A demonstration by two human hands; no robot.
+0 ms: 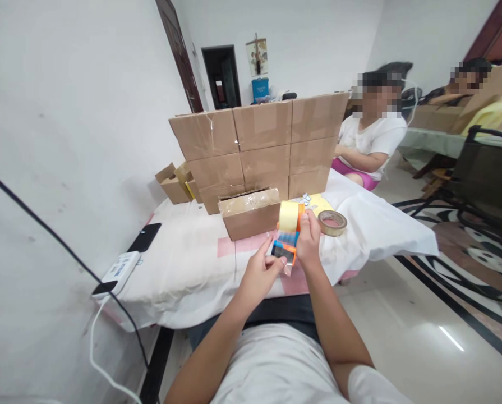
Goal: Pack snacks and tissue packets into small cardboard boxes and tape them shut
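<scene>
My right hand (308, 238) is wrapped around an orange and blue tape dispenser (284, 252) that carries a pale yellow roll of tape (289, 216). At the dispenser's lower end, my left hand (261, 272) pinches near a loose clear end of the tape (287, 270), thumb pressed in and index finger against the blue part. Just beyond my hands stands a small open cardboard box (253, 220), with clear tape along its upper edge. A brown roll of tape (332, 223) lies flat to the right of the dispenser.
Stacked closed cardboard boxes (263, 143) form a wall across the table (183, 252). An open box (173, 185) sits behind at left. A black phone (145, 237) and white power strip (120, 272) lie on the left edge. A person (371, 134) sits at right; another is farther back.
</scene>
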